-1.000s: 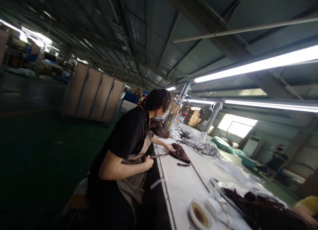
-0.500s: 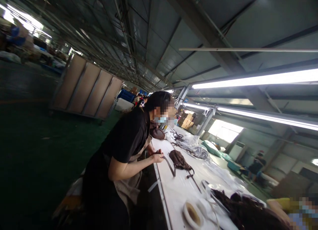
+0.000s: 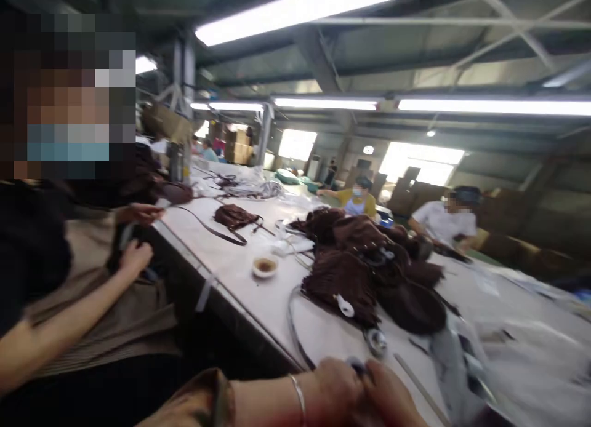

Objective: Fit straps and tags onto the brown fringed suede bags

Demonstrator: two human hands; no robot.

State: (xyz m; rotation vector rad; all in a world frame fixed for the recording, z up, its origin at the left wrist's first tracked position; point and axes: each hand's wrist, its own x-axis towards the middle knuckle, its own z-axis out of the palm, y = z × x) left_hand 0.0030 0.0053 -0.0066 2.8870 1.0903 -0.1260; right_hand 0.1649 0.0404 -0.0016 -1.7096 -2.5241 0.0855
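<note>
The white table (image 3: 240, 273) carries a heap of brown bags (image 3: 341, 279) beyond the person's hands. Left hand (image 3: 339, 384) and right hand (image 3: 392, 393) almost meet, fingers curled around a small dark item (image 3: 356, 365) between them, too blurred to identify. A shiny round object (image 3: 376, 341) lies just past it.

- My sleeve (image 3: 194, 403): brown and tan, with blurred dark-green patches.
- My bracelet (image 3: 299, 397): silver.
- The heaped bags (image 3: 341, 282) in front of me: deep chocolate brown.
- The tabletop (image 3: 235, 264): white, faintly pinkish.
- The bowl (image 3: 265, 275): white outside, amber-brown within.
- My neighbour's apron (image 3: 95, 248): beige-brown, finely striped low down; the shirt (image 3: 32, 255) is black.
- Across from me: one yellow top (image 3: 369, 205), one white top (image 3: 431, 222).
</note>
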